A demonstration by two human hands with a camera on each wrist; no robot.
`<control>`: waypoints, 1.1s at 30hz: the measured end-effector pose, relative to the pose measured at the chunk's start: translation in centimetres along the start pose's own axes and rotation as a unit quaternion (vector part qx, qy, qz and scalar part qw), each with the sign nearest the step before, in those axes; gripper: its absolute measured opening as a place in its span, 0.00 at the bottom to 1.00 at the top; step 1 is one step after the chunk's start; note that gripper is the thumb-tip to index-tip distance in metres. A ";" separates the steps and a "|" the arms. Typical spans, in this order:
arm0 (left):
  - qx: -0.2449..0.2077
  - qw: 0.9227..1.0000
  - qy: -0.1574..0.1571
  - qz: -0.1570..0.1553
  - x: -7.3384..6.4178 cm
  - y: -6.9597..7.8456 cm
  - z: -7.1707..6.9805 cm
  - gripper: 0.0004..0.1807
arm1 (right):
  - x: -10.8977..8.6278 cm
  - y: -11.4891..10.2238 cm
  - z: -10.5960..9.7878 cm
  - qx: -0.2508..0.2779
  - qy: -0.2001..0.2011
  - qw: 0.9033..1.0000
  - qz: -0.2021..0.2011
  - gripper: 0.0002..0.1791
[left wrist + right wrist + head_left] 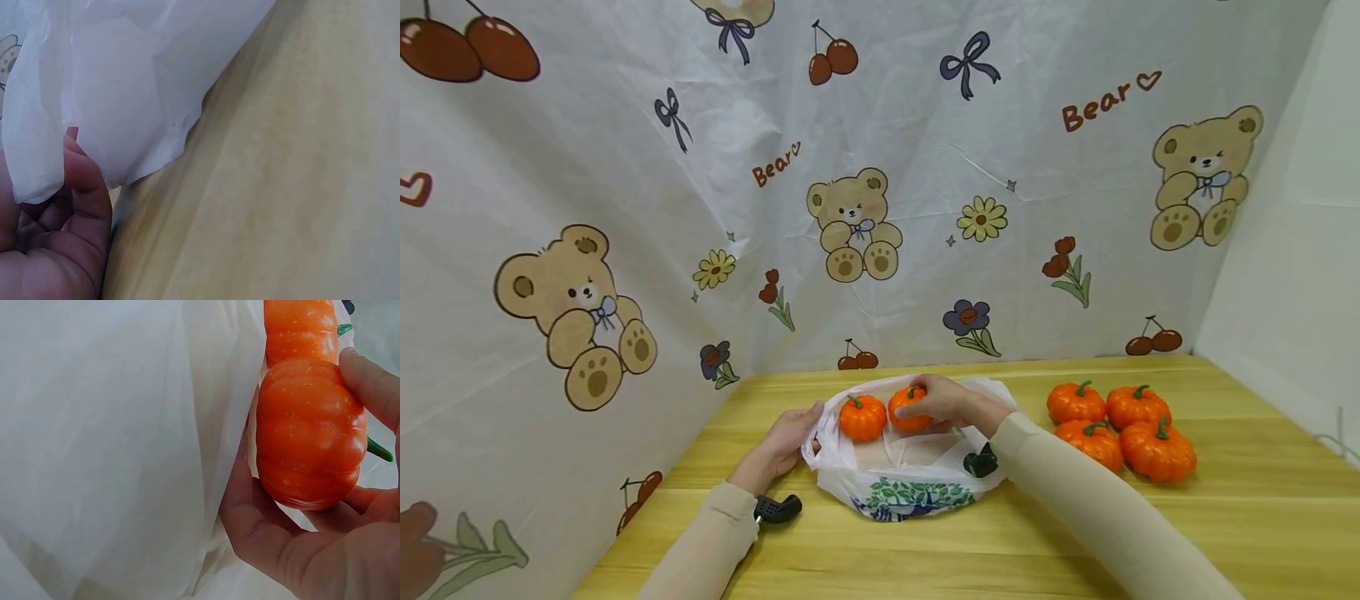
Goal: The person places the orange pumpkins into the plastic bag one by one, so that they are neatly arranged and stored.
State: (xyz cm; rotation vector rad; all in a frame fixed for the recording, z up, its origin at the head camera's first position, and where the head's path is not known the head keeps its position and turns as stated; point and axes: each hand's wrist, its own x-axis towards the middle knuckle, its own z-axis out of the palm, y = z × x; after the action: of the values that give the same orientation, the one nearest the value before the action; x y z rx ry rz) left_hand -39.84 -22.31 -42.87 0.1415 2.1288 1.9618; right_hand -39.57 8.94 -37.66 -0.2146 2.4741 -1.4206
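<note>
A white plastic bag [842, 482] with a green and blue tree print lies opened out on the wooden table. My left hand [788, 435] is at its left side; in the left wrist view the fingers [87, 187] pinch a fold of the white plastic [112, 94]. Inside the bag, my right hand [953, 402] grips a small orange pumpkin [312, 437] with a green stem, thumb on one side and fingers around the other. A second pumpkin [862, 419] sits in the bag just left of it, touching it in the right wrist view.
Several more orange pumpkins [1120, 425] are clustered on the table [1247, 500] to the right of the bag. A patterned cloth [917, 150] with bears hangs behind and to the left. Black wrist devices [778, 508] are worn on both arms.
</note>
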 end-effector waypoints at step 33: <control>-0.002 1.000 0.001 0.005 0.3 -0.4 -0.1 0.24 | -0.7 -0.4 0.6 -0.058 0.023 0.997 0.034 0.46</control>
State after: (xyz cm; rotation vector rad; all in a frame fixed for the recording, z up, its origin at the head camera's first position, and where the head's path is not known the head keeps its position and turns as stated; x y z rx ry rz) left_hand -40.11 -22.39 -43.25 0.1502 2.1300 1.9715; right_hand -38.72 8.41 -37.46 -0.1216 2.5776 -1.2702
